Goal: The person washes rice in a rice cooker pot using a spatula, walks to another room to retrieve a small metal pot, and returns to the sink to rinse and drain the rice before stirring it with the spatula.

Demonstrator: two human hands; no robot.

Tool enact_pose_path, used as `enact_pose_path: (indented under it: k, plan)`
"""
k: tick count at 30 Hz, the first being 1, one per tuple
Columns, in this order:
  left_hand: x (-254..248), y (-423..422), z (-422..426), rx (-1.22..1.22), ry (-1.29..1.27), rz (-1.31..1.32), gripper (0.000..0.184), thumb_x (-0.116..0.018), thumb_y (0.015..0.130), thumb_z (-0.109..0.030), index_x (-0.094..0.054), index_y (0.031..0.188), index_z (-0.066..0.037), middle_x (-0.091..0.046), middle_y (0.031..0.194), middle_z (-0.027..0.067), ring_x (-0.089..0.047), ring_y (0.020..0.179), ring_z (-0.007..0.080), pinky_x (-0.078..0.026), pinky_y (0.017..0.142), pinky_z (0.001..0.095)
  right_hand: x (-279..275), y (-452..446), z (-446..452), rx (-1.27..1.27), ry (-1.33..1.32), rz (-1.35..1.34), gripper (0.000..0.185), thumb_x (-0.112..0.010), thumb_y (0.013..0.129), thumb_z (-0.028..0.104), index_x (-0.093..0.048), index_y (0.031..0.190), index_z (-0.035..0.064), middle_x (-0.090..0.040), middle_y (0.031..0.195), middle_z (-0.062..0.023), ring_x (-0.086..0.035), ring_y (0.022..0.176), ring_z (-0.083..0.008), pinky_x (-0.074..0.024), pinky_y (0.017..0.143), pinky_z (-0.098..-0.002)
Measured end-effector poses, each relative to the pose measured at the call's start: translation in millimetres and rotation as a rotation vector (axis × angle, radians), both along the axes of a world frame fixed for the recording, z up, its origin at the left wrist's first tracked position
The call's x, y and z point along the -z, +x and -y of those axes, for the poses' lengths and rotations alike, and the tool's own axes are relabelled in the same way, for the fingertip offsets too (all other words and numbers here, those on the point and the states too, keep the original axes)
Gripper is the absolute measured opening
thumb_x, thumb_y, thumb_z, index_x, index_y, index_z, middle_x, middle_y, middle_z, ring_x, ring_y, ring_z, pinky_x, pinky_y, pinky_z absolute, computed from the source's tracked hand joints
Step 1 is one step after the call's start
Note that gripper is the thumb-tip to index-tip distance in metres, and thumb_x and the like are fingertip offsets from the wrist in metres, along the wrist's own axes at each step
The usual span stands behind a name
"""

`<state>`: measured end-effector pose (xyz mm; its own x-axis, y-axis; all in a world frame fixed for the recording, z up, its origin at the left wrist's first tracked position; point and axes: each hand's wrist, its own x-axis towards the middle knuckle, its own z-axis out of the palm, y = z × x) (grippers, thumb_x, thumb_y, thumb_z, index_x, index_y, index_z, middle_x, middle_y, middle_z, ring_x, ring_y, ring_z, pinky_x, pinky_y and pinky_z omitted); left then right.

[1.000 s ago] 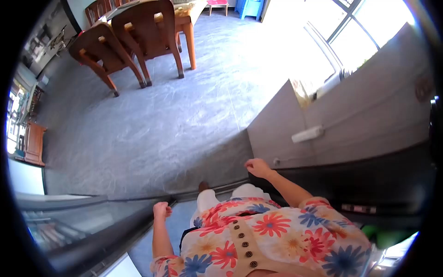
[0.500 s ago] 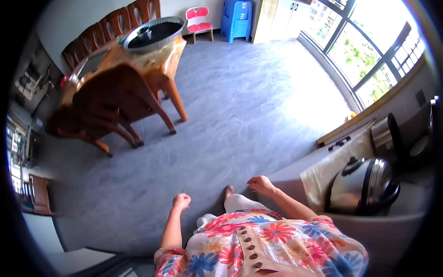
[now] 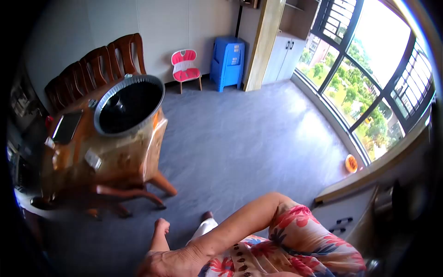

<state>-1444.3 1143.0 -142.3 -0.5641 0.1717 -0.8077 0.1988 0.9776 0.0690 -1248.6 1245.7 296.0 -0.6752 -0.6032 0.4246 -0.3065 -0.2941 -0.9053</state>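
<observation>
My left hand point(image 3: 161, 226) hangs low in front of my body, fingers curled into a loose fist with nothing visible in it. Across my chest my bent right arm reaches to the left. The right hand point(image 3: 173, 264) lies at the bottom edge over my left upper arm, its fingers blurred and partly out of view. Whether it grips the sleeve cannot be made out. My floral shirt point(image 3: 304, 244) has a row of dark buttons. Nearest to my left hand is the wooden table point(image 3: 124, 154), which carries a large metal basin point(image 3: 160, 99) with a dark inside.
A dark flat tablet-like thing point(image 3: 68, 125) and a small white packet point(image 3: 92, 159) lie on the table. Beyond stand a pink-and-white chair point(image 3: 186, 74) and blue stacked stools point(image 3: 227, 64). An orange bowl point(image 3: 351, 164) sits by the window; a counter edge point(image 3: 346, 189) is at right.
My right hand has swung from my right side across my chest to the left. The view has tilted up and closer to the table. My left hand stays curled.
</observation>
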Motion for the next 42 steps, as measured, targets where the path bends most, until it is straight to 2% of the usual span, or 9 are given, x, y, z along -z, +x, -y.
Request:
enact_pose_path:
  k: [9, 13, 26, 29, 34, 38, 40, 41, 42]
  plan:
    - [32.3, -55.8, -456.2, 0.61, 0.393, -0.056, 0.021, -0.05, 0.07, -0.016, -0.064, 0.057, -0.006, -0.063, 0.06, 0.0116, -0.063, 0.057, 0.0212, -0.051, 0.059, 0.0357, -8.9, -106.8, -262.7, 0.384, -0.08, -0.281, 0.023, -0.061, 0.085, 0.02, -0.062, 0.095, -0.0004, -0.062, 0.089, -0.0154, -0.061, 0.083, -0.0294, -0.0483, 0.069, -0.0366]
    - [-24.0, -25.8, -586.2, 0.47, 0.427, 0.132, 0.02, -0.05, 0.071, -0.013, -0.069, 0.077, -0.013, -0.066, 0.067, 0.0104, -0.063, 0.058, 0.0196, -0.052, 0.06, 0.034, -2.9, -158.0, -361.5, 0.413, -0.155, -0.424, 0.021, -0.059, 0.086, 0.017, -0.062, 0.096, -0.0009, -0.062, 0.088, -0.0151, -0.06, 0.082, -0.0305, -0.0478, 0.069, -0.0381]
    - [0.0, -230.8, -837.1, 0.318, 0.212, 0.081, 0.017, -0.051, 0.069, -0.012, -0.067, 0.066, -0.005, -0.066, 0.065, 0.0111, -0.065, 0.063, 0.0215, -0.051, 0.063, 0.0334, 11.2, -319.0, -659.9, -0.007, -0.137, -0.138, 0.022, -0.057, 0.088, 0.017, -0.059, 0.098, -0.0028, -0.061, 0.093, -0.0151, -0.059, 0.087, -0.023, -0.0468, 0.073, -0.032]
    - [14.5, -290.1, -906.0, 0.552, 0.164, 0.127, 0.018, -0.051, 0.075, -0.015, -0.064, 0.073, -0.003, -0.064, 0.066, 0.0082, -0.061, 0.051, 0.0174, -0.05, 0.046, 0.0305, 32.9, -375.9, -737.7, -0.081, -0.182, -0.189, 0.022, -0.059, 0.088, 0.016, -0.059, 0.098, -0.0037, -0.06, 0.091, -0.0154, -0.057, 0.087, -0.0239, -0.0461, 0.075, -0.0313]
    - [-28.3, -370.1, -1063.3, 0.606, 0.187, 0.059, 0.016, -0.052, 0.073, -0.014, -0.064, 0.066, -0.005, -0.062, 0.059, 0.0072, -0.058, 0.047, 0.0178, -0.047, 0.044, 0.0308, 5.8, -460.4, -841.2, 0.033, -0.19, -0.067, 0.027, -0.059, 0.087, 0.015, -0.055, 0.106, -0.0031, -0.06, 0.096, -0.0121, -0.055, 0.09, -0.0173, -0.0454, 0.077, -0.0295]
    - [-65.6, -391.5, -1184.9, 0.624, 0.472, -0.006, 0.015, -0.053, 0.065, -0.009, -0.068, 0.068, -0.007, -0.066, 0.072, 0.014, -0.065, 0.071, 0.025, -0.05, 0.067, 0.0342, 7.0, -492.2, -958.0, 0.023, 0.16, 0.196, 0.031, -0.058, 0.088, 0.018, -0.052, 0.113, 0.0002, -0.059, 0.103, -0.0132, -0.055, 0.094, -0.0161, -0.0451, 0.078, -0.0258]
    - [-92.8, -405.1, -1225.4, 0.575, 0.598, 0.084, 0.016, -0.054, 0.067, -0.013, -0.068, 0.071, -0.01, -0.066, 0.074, 0.0131, -0.065, 0.073, 0.0252, -0.05, 0.069, 0.0344, 31.2, -491.9, -1025.7, 0.394, 0.178, -0.218, 0.018, -0.061, 0.079, 0.017, -0.06, 0.085, -0.0002, -0.059, 0.075, -0.0125, -0.057, 0.075, -0.0229, -0.0432, 0.064, -0.0353]
    - [-98.6, -412.9, -1244.7, 0.57, 0.644, 0.121, 0.016, -0.054, 0.068, -0.015, -0.069, 0.073, -0.012, -0.066, 0.074, 0.0124, -0.065, 0.073, 0.0252, -0.05, 0.069, 0.0347, 22.3, -487.1, -1072.9, 0.366, 0.361, -0.13, 0.021, -0.059, 0.084, 0.014, -0.061, 0.097, -0.001, -0.062, 0.096, -0.0167, -0.056, 0.096, -0.0298, -0.042, 0.085, -0.0389]
    - [-96.5, -420.2, -1267.0, 0.563, 0.687, 0.16, 0.016, -0.055, 0.069, -0.018, -0.069, 0.074, -0.013, -0.066, 0.075, 0.0118, -0.065, 0.074, 0.0252, -0.05, 0.07, 0.0349, 32.6, -479.4, -1116.4, 0.495, 0.354, 0.015, 0.02, -0.062, 0.083, 0.013, -0.061, 0.096, -0.0011, -0.062, 0.098, -0.0159, -0.057, 0.095, -0.0286, -0.0436, 0.084, -0.0373]
